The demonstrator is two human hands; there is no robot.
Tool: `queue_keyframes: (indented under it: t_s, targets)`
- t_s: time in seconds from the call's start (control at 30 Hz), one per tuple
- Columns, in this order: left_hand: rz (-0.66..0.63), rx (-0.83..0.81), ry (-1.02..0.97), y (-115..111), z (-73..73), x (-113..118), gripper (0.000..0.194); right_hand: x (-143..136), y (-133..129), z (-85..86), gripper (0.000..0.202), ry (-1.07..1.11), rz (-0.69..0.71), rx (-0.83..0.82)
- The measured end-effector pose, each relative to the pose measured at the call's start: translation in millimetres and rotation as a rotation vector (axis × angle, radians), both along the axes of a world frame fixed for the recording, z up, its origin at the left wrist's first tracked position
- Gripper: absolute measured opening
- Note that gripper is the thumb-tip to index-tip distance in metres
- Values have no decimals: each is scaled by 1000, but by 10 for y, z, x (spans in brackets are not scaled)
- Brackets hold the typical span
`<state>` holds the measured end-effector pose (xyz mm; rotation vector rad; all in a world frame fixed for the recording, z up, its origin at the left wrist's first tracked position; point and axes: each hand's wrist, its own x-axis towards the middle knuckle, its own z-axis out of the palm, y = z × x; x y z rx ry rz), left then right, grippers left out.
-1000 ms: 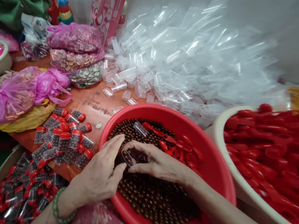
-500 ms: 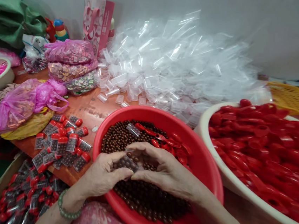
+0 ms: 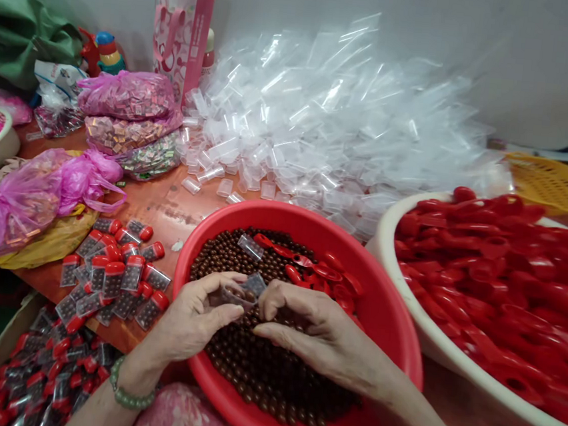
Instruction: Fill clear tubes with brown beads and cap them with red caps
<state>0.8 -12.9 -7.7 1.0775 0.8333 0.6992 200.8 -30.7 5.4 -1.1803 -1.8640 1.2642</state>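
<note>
The left hand (image 3: 196,315) has its grip clamped on a clear container (image 3: 240,295) with brown balls inside, held over more brown balls (image 3: 282,380) in the red basin (image 3: 400,358). The right hand (image 3: 320,327) is just beside the container; whether its grip is closed on anything (the fingers hide it) cannot be told. Red-capped containers (image 3: 113,278) lie on the counter (image 3: 165,195).

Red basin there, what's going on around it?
A person's left hand holds a clear container with brown balls inside over the red basin; the right hand's fingers are close beside it. The basin holds loose brown balls, red plastic pieces and another clear container. Red-capped containers lie to the left, a white tub of red pieces to the right.
</note>
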Motion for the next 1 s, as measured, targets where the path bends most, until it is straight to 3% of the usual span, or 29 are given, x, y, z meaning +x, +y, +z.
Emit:
queue_keyframes:
  t_s: [0.1,0.17,0.37,0.57,0.73,0.87,1.0]
  targets:
    - [-14,45,12,11,-5,2,32,29,-33,2,10,-1,-37,-40]
    - [-64,55,22,6,-2,1,29,28,-36,30,16,15,-63,-3]
    - [-130,7,12,4,-9,-5,19,-20,66,104,11,-80,83,205]
    - [-158,56,94,6,1,-42,12,-72,87,62,12,-60,109,190]
    - [-125,46,162,42,-6,-46,14,-86,-110,58,17,-115,-72,123]
    - [-12,67,153,22,56,-59,15,125,-186,57,17,-365,-38,59]
    - [-16,159,76,-20,146,-89,14,396,106,-60,8,-838,-144,142]
